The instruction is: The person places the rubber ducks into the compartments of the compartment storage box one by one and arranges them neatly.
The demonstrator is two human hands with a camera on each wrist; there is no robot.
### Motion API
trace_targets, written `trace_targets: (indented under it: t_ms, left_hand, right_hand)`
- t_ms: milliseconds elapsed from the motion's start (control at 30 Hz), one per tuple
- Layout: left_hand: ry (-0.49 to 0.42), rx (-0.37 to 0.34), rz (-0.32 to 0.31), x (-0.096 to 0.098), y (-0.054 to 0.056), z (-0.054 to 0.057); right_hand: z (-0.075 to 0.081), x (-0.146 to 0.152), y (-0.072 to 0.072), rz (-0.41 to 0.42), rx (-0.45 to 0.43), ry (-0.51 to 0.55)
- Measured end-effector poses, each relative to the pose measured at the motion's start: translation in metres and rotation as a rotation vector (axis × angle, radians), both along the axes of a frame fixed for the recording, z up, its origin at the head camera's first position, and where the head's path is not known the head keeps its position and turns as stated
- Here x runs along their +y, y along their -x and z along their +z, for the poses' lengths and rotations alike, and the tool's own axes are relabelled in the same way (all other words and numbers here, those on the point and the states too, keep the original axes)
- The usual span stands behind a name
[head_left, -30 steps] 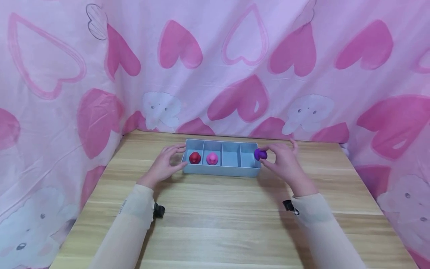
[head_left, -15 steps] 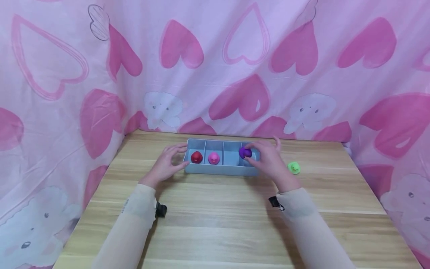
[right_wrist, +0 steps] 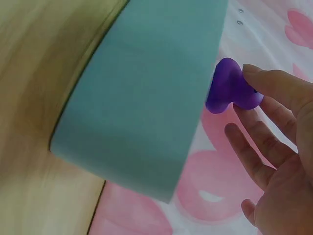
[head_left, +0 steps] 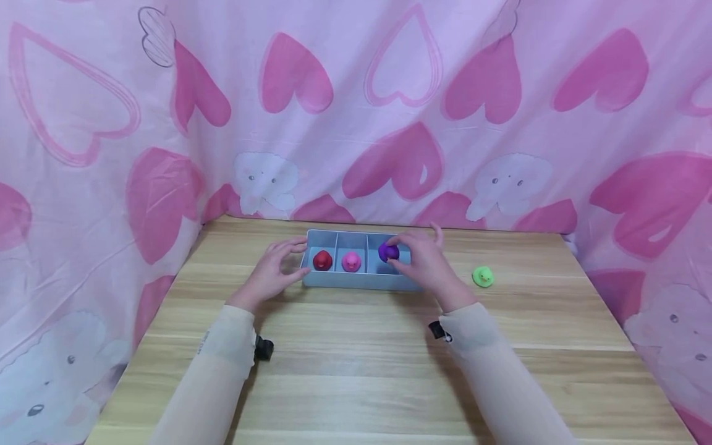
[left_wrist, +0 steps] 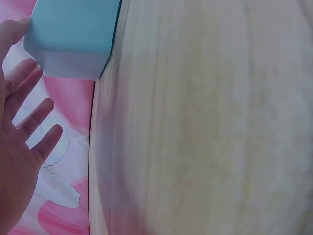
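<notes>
A blue-grey divided tray [head_left: 361, 282] lies at the back of the table. A red rubber duck [head_left: 322, 261] sits in its leftmost compartment and a pink rubber duck [head_left: 351, 262] in the one beside it. My left hand [head_left: 267, 272] touches the tray's left end with thumb and fingertips, the other fingers spread in the left wrist view. My right hand [head_left: 425, 266] pinches a purple rubber duck [right_wrist: 228, 85] between thumb and fingers, over the third compartment from the left. In the right wrist view the duck shows above the tray's rim. My right hand covers the tray's right end.
A green rubber duck [head_left: 483, 277] rests on the wooden table [head_left: 356, 364], right of the tray. A pink curtain [head_left: 345, 123] with hearts hangs behind the table and along both sides.
My right hand has carried the purple duck leftward, from the tray's right end to above the third compartment. The green duck has come into view. My left hand stays at the tray's left end.
</notes>
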State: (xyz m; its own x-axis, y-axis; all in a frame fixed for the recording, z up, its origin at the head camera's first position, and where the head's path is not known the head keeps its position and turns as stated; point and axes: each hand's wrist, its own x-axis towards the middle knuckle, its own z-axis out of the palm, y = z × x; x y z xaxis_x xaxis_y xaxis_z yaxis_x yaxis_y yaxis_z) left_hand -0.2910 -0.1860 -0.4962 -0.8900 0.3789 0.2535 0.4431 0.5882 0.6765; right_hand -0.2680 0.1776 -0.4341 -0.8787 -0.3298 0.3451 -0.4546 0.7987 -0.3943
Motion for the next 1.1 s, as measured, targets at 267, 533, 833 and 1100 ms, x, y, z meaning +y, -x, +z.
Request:
trace_targets:
  t_ms: [267,533,833,1100]
  left_hand:
    - [0.000,0.024,-0.012,-0.001,0.002,-0.002]
    - [-0.015,0.010,-0.006,-0.001,0.000,-0.003]
    - [-0.013,-0.013,0.001,-0.001,-0.001,-0.002]
    - [-0.012,-0.012,-0.001,-0.001,-0.001,-0.002]
  right_hand:
    - [-0.014,-0.007,0.006,-0.011,-0.036,-0.019]
    - [-0.024,-0.011,0.016,-0.006,-0.101,-0.075]
    - [-0.029,-0.013,0.026,0.011,-0.121,-0.130]
    - [-0.029,-0.016,0.032,0.015,-0.143,-0.165]
